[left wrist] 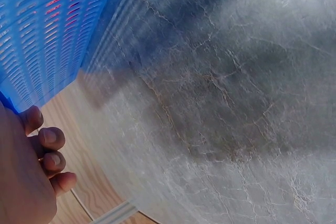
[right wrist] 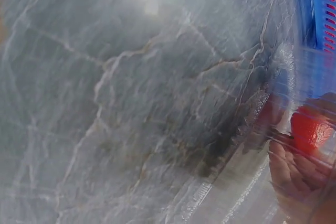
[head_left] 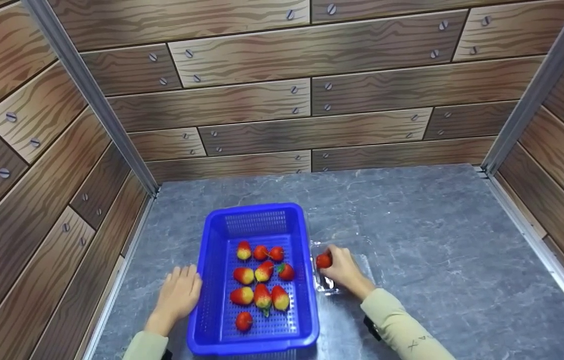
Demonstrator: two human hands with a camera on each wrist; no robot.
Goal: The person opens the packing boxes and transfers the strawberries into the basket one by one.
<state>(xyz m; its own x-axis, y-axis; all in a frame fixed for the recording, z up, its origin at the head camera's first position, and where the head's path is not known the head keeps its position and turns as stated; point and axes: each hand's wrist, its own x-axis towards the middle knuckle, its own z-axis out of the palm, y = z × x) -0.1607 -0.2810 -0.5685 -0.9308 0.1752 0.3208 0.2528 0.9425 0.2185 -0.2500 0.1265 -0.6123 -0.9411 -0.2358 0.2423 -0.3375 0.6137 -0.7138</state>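
Observation:
My right hand (head_left: 344, 270) pinches a small red fruit (head_left: 323, 260) between thumb and fingers, inside a clear plastic box (head_left: 369, 280) right of the basket. The fruit (right wrist: 310, 129) has dimpled, strawberry-like skin in the right wrist view, seen partly through the clear plastic. My left hand (head_left: 178, 294) lies against the left rim of a blue basket (head_left: 310, 300); its fingers (left wrist: 51, 137) are loosely bent in the left wrist view. Inside the basket, several red-and-yellow fruits (head_left: 243, 275) and several round red ones (head_left: 244, 321) lie in rough rows.
The basket stands on a grey marbled table (head_left: 437, 240). Wood-patterned walls (head_left: 262, 100) rise at the back and both sides, with metal rails (head_left: 527, 215) along the edges.

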